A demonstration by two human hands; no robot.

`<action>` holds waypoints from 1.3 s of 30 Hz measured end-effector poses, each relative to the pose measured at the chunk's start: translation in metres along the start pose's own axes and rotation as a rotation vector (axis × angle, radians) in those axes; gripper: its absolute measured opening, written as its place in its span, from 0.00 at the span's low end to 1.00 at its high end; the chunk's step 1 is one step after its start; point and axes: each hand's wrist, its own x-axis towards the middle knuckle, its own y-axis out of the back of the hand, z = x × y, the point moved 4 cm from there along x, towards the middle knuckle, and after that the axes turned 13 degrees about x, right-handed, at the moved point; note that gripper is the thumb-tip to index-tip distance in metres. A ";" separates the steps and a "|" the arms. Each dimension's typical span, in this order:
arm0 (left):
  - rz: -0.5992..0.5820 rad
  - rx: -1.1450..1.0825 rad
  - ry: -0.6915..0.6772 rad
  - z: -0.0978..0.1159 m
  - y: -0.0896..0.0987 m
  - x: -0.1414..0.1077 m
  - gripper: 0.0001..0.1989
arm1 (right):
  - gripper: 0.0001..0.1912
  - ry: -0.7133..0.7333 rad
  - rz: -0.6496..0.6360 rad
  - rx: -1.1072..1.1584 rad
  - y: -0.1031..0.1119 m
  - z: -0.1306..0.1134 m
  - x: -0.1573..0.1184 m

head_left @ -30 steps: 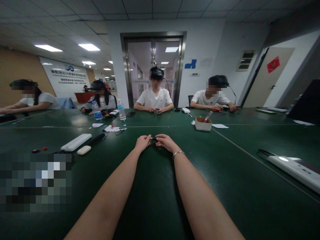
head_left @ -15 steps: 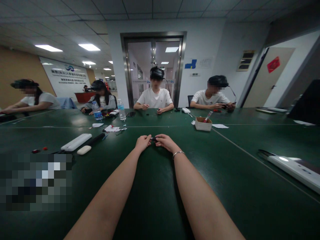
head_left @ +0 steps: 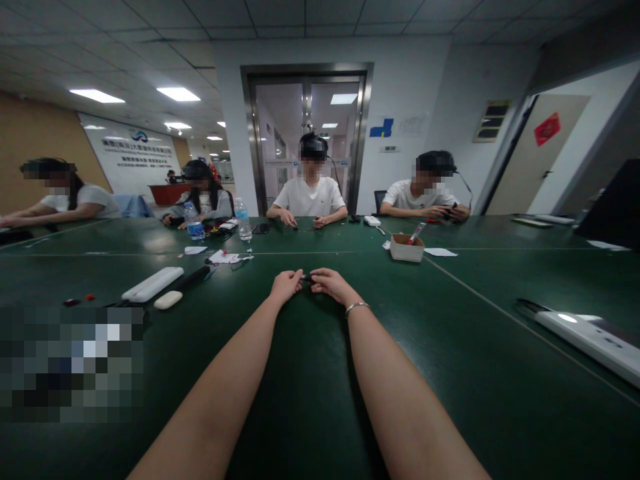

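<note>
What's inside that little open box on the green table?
A slim, partly red item sticks up from the box; its near side hides the bottom and whatever may lie there.

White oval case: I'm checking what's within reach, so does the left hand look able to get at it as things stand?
Probably yes: the white case lies uncovered on the green table, with no obstacle visible between it and the left hand. That hand pinches a small dark item, though.
</note>
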 end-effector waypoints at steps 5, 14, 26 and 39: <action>-0.005 -0.009 -0.011 -0.002 -0.001 0.001 0.23 | 0.09 -0.001 0.008 0.003 0.001 0.000 0.001; 0.007 0.014 -0.022 -0.005 -0.004 0.006 0.23 | 0.09 0.001 -0.005 0.003 0.000 0.000 0.000; 0.003 0.012 -0.028 -0.003 -0.002 0.003 0.23 | 0.09 0.000 -0.014 -0.022 0.001 0.001 0.001; -0.006 0.017 -0.036 -0.004 -0.003 0.004 0.24 | 0.10 0.006 -0.028 -0.036 0.000 0.001 0.001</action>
